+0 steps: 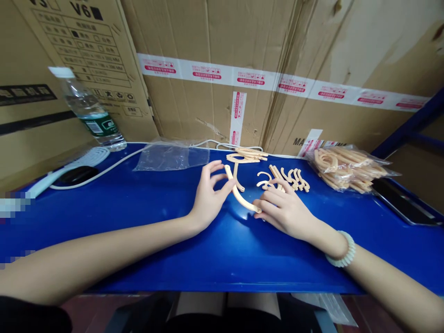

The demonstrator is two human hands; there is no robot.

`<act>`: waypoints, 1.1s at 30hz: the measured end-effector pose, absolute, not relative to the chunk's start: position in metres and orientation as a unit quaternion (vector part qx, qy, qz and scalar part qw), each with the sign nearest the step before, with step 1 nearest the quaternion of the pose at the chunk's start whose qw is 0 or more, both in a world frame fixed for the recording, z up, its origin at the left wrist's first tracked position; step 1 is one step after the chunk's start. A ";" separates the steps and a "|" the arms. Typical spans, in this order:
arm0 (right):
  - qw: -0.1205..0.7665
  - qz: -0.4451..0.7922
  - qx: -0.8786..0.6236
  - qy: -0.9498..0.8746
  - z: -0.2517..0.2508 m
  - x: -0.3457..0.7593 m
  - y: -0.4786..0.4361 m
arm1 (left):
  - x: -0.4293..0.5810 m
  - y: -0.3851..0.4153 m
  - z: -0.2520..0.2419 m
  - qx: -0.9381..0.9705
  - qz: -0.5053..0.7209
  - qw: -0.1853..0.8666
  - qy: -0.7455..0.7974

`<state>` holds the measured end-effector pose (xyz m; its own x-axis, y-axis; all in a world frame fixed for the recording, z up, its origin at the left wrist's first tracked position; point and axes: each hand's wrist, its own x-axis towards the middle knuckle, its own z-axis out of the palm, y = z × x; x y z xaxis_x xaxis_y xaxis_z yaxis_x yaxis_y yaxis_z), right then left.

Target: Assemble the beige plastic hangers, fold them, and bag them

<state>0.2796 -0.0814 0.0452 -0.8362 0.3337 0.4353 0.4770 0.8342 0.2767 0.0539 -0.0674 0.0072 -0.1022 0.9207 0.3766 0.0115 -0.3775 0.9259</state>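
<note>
A curved pale wood-like strip with a hole near its end is held slantwise above the blue table. Its lower right end sits pinched between the fingertips of my right hand. My left hand is curled at the upper end, thumb against the strip and the other fingers bent beside it. Just behind, another curved strip lies on the table. Small S-shaped pieces and straight sticks are grouped beyond my right hand. Farther back is a pile of longer strips.
Clear bags of similar pieces lie at the right, near a dark flat device. A flat clear bag, white cable, water bottle and black oval object are at the left. Cardboard walls the back.
</note>
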 end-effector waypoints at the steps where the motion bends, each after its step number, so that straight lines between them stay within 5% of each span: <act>1: 0.194 -0.187 -0.223 -0.937 0.046 0.280 -0.081 | 0.052 -0.068 0.007 0.595 0.617 0.291 0.425; 5: 0.207 -0.186 -0.234 -0.932 0.045 0.280 -0.083 | 0.048 -0.074 0.008 0.800 0.488 0.041 0.347; 13: 0.197 -0.233 -0.218 -0.927 0.044 0.275 -0.091 | 0.052 -0.081 0.010 0.915 0.304 -0.076 0.255; 27: 0.245 0.011 -0.257 -0.935 0.042 0.278 -0.090 | 0.047 -0.079 0.016 0.927 0.270 -0.014 0.261; 33: 0.252 -0.028 -0.313 -0.915 0.042 0.294 -0.067 | 0.030 -0.045 0.015 0.904 0.327 0.008 0.276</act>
<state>0.2943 -0.0670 0.0417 -0.6777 0.5582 0.4786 0.5862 0.8031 -0.1067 0.0303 -0.0452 0.0153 0.6336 0.5035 0.5874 0.4931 -0.8478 0.1949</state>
